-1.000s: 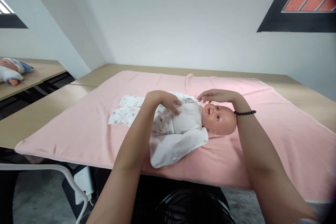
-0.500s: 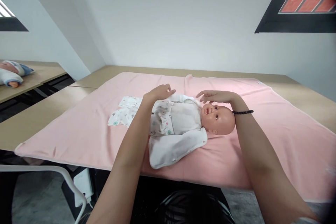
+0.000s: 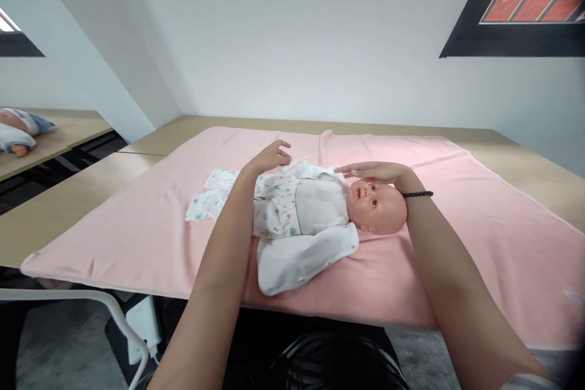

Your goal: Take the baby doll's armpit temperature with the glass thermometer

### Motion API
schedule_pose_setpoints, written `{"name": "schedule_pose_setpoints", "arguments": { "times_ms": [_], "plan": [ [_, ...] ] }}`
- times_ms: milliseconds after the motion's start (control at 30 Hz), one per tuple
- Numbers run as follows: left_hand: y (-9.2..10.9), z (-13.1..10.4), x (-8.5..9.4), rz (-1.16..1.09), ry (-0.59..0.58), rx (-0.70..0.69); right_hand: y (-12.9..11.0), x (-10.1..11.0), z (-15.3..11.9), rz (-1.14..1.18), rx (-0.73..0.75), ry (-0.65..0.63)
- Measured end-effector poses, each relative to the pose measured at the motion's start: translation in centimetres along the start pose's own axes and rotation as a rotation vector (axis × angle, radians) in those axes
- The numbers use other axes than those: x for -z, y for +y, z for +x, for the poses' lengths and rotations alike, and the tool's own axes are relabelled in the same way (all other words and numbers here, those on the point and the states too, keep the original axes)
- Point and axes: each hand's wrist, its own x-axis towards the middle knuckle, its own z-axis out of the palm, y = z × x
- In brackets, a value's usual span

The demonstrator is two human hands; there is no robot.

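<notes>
A bald baby doll [image 3: 378,207] lies on its back, head to the right, on a pink blanket [image 3: 137,237]. It wears patterned baby trousers [image 3: 278,210] and a white baby shirt [image 3: 306,259], spread apart to bare the pale cloth torso [image 3: 321,204]. My left hand [image 3: 270,156] is at the shirt's far flap near the waist, its lower fingers closed on the cloth edge and the upper ones raised. Beyond the doll's face, my right hand [image 3: 372,172] has its fingertips closed at the far collar edge; the thumb is hidden.
The blanket covers most of a wooden table [image 3: 539,177] against a white wall. Another doll [image 3: 21,131] lies on a table at the left. A white chair frame [image 3: 91,295] and a white box-shaped device [image 3: 144,329] are below the front left edge.
My left hand has moved slightly left, and the shirt's far flap is drawn up toward it. My right hand's fingers have come together and reached left to the collar.
</notes>
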Motion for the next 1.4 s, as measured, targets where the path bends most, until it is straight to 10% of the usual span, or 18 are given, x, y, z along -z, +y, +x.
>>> {"name": "schedule_pose_setpoints", "arguments": {
  "times_ms": [367, 767, 1167, 1400],
  "plan": [
    [-0.6, 0.8, -1.3, 0.377, -0.137, 0.271, -0.2, 1.4, -0.2, -0.178, 0.305, -0.029],
    [3.0, -1.2, -0.3, 0.208, -0.175, -0.007, -1.3, 0.7, -1.2, -0.176, 0.389, 0.091],
    [7.3, -6.5, 4.1, 0.22, -0.196, -0.147, -7.1, -4.3, -2.3, -0.753, 0.027, 0.044],
    [7.8, -7.9, 4.9, 0.411, -0.193, -0.096, -6.7, -6.7, -0.7, -0.938, -0.168, 0.125]
  ]
}}
